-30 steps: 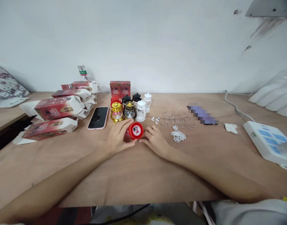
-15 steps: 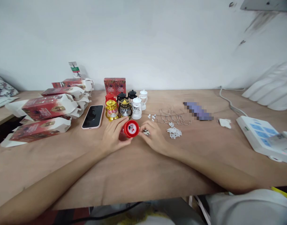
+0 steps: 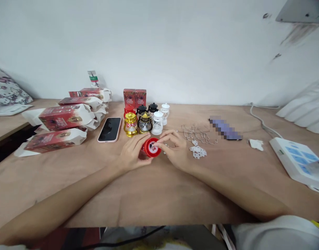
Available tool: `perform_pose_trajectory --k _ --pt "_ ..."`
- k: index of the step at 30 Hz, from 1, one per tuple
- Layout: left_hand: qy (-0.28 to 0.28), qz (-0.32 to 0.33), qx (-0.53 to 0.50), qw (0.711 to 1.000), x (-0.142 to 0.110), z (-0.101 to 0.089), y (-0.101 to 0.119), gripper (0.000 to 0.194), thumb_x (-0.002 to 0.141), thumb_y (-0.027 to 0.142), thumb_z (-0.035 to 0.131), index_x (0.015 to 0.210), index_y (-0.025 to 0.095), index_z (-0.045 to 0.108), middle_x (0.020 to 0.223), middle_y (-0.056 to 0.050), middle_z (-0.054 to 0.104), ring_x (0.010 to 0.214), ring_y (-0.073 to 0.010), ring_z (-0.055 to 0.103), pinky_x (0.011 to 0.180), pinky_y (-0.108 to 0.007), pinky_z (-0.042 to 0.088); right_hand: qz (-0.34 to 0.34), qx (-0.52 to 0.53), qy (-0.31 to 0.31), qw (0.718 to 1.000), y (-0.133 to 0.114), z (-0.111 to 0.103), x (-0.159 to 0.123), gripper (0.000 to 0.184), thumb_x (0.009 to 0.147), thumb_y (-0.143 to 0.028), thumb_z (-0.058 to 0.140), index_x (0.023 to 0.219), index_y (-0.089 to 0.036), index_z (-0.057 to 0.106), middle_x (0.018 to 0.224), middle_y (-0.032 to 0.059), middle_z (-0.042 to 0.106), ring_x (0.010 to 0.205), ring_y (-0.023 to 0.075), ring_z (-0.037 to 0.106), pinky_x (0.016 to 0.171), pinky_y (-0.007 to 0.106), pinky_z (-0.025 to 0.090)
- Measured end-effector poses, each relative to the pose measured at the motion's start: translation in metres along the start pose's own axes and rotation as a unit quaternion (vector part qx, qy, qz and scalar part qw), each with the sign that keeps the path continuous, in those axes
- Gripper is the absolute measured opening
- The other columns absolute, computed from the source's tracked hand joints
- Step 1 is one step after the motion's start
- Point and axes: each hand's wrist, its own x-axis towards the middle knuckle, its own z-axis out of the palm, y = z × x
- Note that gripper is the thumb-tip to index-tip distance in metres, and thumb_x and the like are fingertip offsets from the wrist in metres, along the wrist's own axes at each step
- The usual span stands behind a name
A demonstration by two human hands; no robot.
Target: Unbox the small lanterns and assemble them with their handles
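Note:
My left hand (image 3: 132, 152) is wrapped round a red miniature lantern (image 3: 146, 148), tilted so its round open end faces me. Inside the red rim a pale disc with a small red and dark pattern shows. The thumb and forefinger of my right hand (image 3: 176, 151) are pinched together at that opening. Whatever lies between these fingertips is too small to make out. Just beyond my hands stand several finished-looking lanterns, among them a gold one (image 3: 130, 125), a black-and-gold one (image 3: 145, 124) and a white one (image 3: 157, 124).
Right of my hands lie bent wire handles (image 3: 198, 133) and small white plates (image 3: 198, 152). A phone (image 3: 109, 130) and opened red cartons (image 3: 62, 118) are on the left. Two red boxes (image 3: 135, 97) stand behind the lanterns. A white device (image 3: 295, 159) sits far right.
My right hand has moved from the small pieces beside the lantern to its open end, fingers now over the disc. The left hand keeps its hold. The whole view has shifted slightly.

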Motion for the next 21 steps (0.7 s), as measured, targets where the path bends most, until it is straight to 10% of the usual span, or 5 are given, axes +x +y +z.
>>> perform_pose_trajectory --k 12,21 --pt "0.012 -0.004 -0.012 1.0 -0.001 0.002 0.001 0.066 0.074 0.032 0.067 0.131 0.016 0.038 0.121 -0.016 0.059 0.11 -0.0276 0.058 0.09 -0.043 0.051 -0.036 0.023 -0.022 0.999 0.004 0.003 -0.003 0.01 0.083 -0.021 0.059 0.075 -0.022 0.064 0.083 0.0023 0.063 0.081 0.0158 0.06 0.077 0.033 0.048" --pt "0.013 0.007 -0.009 1.0 -0.001 0.002 0.0 0.062 0.075 0.029 0.066 0.129 0.014 0.04 0.118 -0.016 0.06 0.108 -0.0272 0.058 0.088 -0.042 0.052 0.201 0.207 -0.08 0.954 0.013 0.012 0.004 0.034 0.065 -0.046 0.074 0.074 -0.02 0.054 0.071 -0.0007 0.057 0.064 0.0129 0.053 0.061 0.029 0.047"
